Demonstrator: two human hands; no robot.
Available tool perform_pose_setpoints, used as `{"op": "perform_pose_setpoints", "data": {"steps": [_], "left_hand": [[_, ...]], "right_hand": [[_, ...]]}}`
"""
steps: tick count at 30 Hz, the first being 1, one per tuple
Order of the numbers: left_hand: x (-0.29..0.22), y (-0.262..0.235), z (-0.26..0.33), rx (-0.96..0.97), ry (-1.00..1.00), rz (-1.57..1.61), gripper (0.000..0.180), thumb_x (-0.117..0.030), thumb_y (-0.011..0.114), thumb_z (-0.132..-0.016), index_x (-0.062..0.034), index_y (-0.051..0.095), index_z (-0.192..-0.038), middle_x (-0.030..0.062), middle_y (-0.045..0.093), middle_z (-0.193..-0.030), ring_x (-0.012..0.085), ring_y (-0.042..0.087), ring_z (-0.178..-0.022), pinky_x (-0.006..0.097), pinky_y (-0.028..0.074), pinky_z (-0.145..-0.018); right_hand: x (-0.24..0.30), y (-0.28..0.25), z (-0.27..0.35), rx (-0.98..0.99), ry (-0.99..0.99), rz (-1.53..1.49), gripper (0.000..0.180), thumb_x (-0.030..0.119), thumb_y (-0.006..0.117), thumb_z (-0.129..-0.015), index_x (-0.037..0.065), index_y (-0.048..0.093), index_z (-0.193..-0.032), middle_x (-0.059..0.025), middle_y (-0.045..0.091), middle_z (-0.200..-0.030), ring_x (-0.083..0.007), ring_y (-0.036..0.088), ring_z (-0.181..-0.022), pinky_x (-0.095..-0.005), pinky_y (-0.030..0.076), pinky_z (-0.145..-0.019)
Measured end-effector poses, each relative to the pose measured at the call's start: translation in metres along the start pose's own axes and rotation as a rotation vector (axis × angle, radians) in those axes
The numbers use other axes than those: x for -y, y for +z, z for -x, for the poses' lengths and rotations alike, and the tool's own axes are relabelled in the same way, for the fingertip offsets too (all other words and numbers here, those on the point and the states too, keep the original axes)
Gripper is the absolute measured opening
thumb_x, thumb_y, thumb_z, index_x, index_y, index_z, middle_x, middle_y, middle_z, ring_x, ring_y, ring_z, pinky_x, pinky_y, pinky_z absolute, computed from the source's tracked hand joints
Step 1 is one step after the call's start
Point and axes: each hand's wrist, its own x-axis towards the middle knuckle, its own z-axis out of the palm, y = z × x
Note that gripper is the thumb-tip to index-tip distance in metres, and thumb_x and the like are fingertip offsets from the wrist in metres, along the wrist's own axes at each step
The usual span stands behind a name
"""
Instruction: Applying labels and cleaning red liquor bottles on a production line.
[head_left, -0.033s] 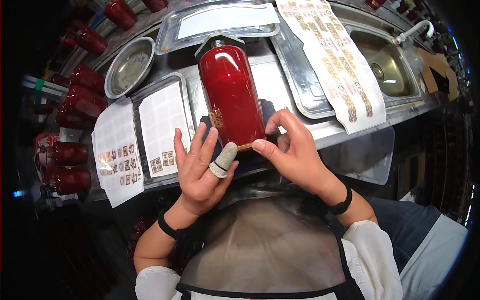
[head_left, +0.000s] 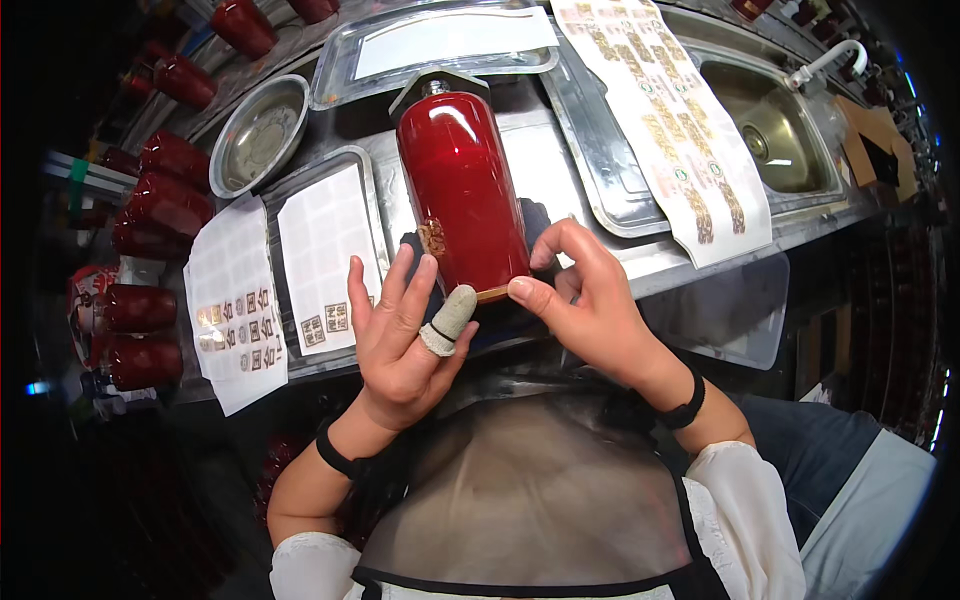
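Note:
A glossy red bottle lies on its side, its clear neck pointing away from me and its base toward me. A gold ornament sits on its left side, and a thin gold strip runs along the base edge. My left hand has its fingers spread; the index finger wears a pale cloth finger cover whose tip touches the base's left end. My right hand holds the base's right corner, thumb on the strip's end and curled index finger beside the bottle. Dark cloth partly shows beneath the bottle.
Left are sticker sheets, a metal tray and a round metal bowl. Right are a long gold-patterned sticker sheet and a sink with a white faucet. Several red bottles stand at the far left.

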Motion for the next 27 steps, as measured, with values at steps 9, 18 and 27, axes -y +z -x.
{"op": "perform_pose_setpoints", "data": {"steps": [9, 18, 27], "left_hand": [[-0.0006, -0.0011, -0.0022, 0.018, 0.023, -0.017, 0.043, -0.005, 0.081, -0.079, -0.0032, 0.072, -0.122, 0.0240, 0.056, -0.146, 0.0468, 0.051, -0.138, 0.069, 0.020, -0.117], [-0.0020, -0.0010, -0.0050, 0.025, 0.039, -0.027, 0.045, -0.004, 0.080, -0.079, -0.0046, 0.072, -0.122, 0.0244, 0.055, -0.147, 0.0468, 0.051, -0.137, 0.070, 0.020, -0.116], [-0.0026, -0.0015, -0.0068, 0.033, 0.031, -0.033, 0.042, -0.005, 0.080, -0.079, -0.0057, 0.073, -0.120, 0.0240, 0.055, -0.147, 0.0464, 0.050, -0.138, 0.070, 0.019, -0.117]], "right_hand": [[-0.0070, 0.0021, 0.0011, 0.002, 0.088, -0.263, 0.034, 0.028, 0.079, -0.089, 0.002, 0.057, -0.092, -0.0071, 0.054, -0.088, -0.0112, 0.044, -0.061, -0.0287, 0.039, -0.056], [-0.0031, 0.0054, -0.0013, -0.064, -0.110, 0.094, 0.041, 0.035, 0.079, -0.088, 0.002, 0.054, -0.091, -0.0105, 0.056, -0.086, -0.0236, 0.054, -0.069, -0.0350, 0.045, -0.063], [-0.0092, 0.0043, -0.0010, -0.024, 0.058, -0.164, 0.032, 0.028, 0.075, -0.091, 0.003, 0.055, -0.089, -0.0065, 0.054, -0.083, -0.0134, 0.044, -0.057, -0.0302, 0.038, -0.053]]}}
